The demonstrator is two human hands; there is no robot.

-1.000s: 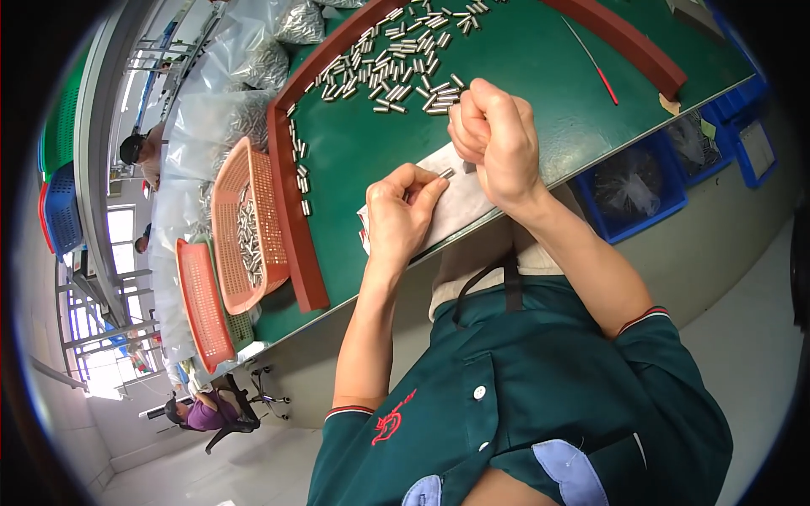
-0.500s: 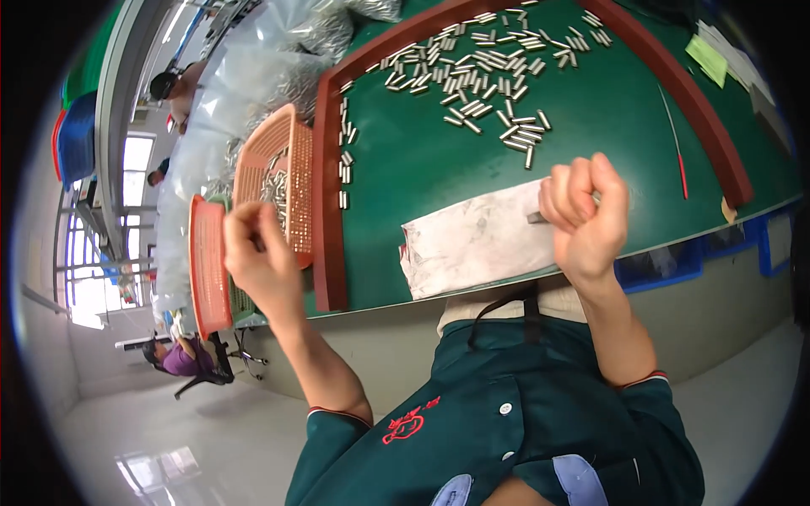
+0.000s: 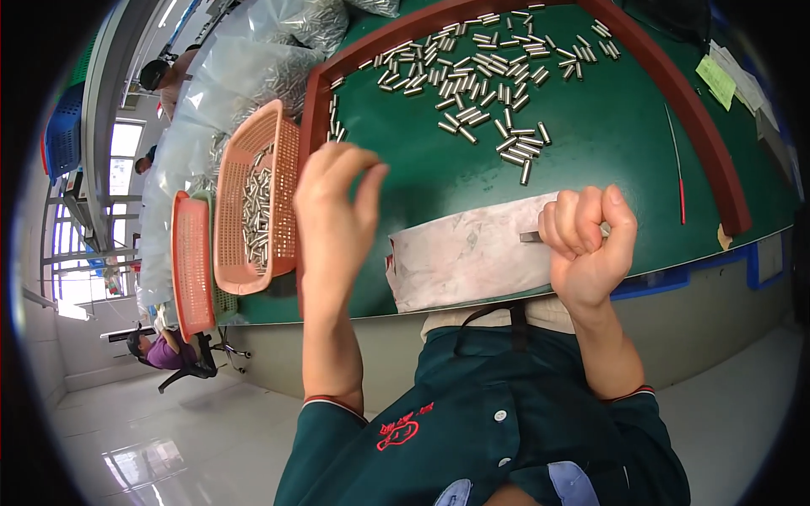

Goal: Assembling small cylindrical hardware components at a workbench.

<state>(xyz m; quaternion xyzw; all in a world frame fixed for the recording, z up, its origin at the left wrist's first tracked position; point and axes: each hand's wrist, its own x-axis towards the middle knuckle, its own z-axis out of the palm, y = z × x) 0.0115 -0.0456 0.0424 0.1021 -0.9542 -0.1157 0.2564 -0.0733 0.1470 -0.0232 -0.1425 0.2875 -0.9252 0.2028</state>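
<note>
- Two salmon-pink mesh baskets (image 3: 253, 202) sit just left of our left fingertips, the nearer one half full of small metal pins (image 3: 256, 221); we judge a release counts only if the fingers are over its rim, not over the red-brown tray border (image 3: 314, 110) that runs between.
- Our left hand (image 3: 333, 211) hangs above the green mat (image 3: 591, 126), fingers curled and loosely bunched toward the thumb; we cannot tell whether a pin is pinched there, so we would check before letting go.
- Beyond both hands' fingertips, loose metal pins (image 3: 485, 84) lie scattered on the mat, well apart from either hand.
- Under and between our hands lies a worn white sheet (image 3: 464, 253); we would keep it flat.
- Our right hand (image 3: 586, 240) is a closed fist resting on that sheet, fingers pressed together around a thin metal rod (image 3: 533, 237) whose end sticks out left of the knuckles; a firm, level hold should keep it steady.
</note>
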